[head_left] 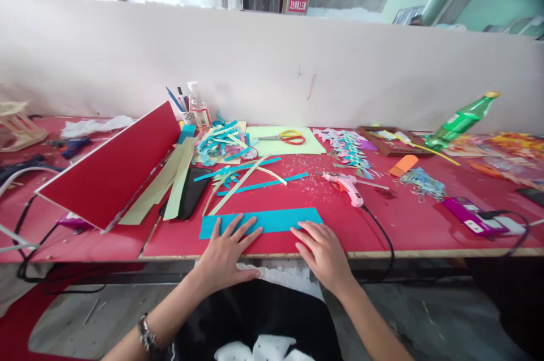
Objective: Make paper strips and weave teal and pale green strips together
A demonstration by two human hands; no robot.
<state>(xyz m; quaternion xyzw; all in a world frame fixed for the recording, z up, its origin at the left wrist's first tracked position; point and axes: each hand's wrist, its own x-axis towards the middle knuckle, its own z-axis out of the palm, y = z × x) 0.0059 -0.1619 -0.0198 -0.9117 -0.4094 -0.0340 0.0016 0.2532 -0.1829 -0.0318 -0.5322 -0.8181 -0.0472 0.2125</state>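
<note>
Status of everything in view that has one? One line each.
Blue sheet: lying flat
Left hand: open, fingers spread on the sheet
Right hand: open, fingers on the sheet's right end
Scissors: laid down, blades look closed
Glue gun: on its side, cord attached
Green bottle: yellow cap on
Clear bottle: standing
Red panel: on edge

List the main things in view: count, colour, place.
paper sheet: 1, blue, front centre
scissors: 1 pair, red and yellow, on pale green paper
glue gun: 1, pink, right of centre
paper strips: many, blue and pale green, left of centre
board: 1, red, left
plastic bottle: 1, green, back right
drink bottle: 1, clear, back left
power strip: at least 1, purple, right
left hand: 1, bare, sheet's left half
right hand: 1, bare, sheet's right end
</note>
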